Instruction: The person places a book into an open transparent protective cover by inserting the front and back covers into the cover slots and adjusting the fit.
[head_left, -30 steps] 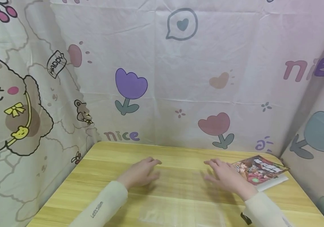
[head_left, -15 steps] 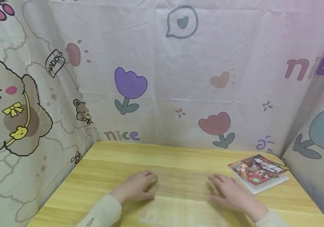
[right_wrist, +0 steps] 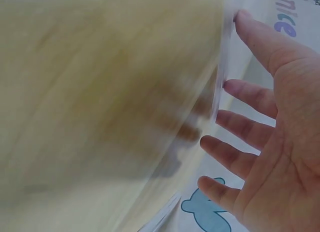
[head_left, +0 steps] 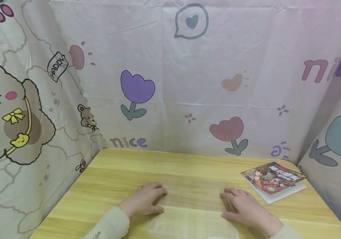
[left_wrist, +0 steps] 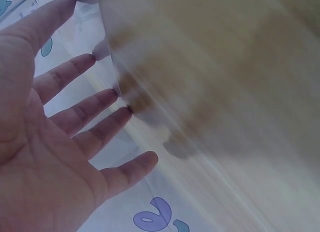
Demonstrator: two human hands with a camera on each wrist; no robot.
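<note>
A clear plastic sheet [head_left: 192, 212] lies flat on the wood-grain table [head_left: 122, 166], its faint outline showing between my hands. On its left side is my left hand [head_left: 143, 199], palm down with fingers spread; in the left wrist view the fingertips [left_wrist: 114, 93] meet the edge of the see-through sheet [left_wrist: 210, 97]. My right hand [head_left: 246, 206] mirrors it on the other side. Its fingertips [right_wrist: 231, 85] sit at the sheet's right edge in the right wrist view. Neither hand's fingers are curled round anything.
A comic-style booklet [head_left: 273, 179] with a colourful cover lies at the table's right, beyond my right hand, over something white. Printed cloth curtains [head_left: 182, 83] rise behind the table and at both sides.
Both hands have come back toward me and down onto the sides of the clear sheet. In the last half second they move only slightly. The booklet stays in place.
</note>
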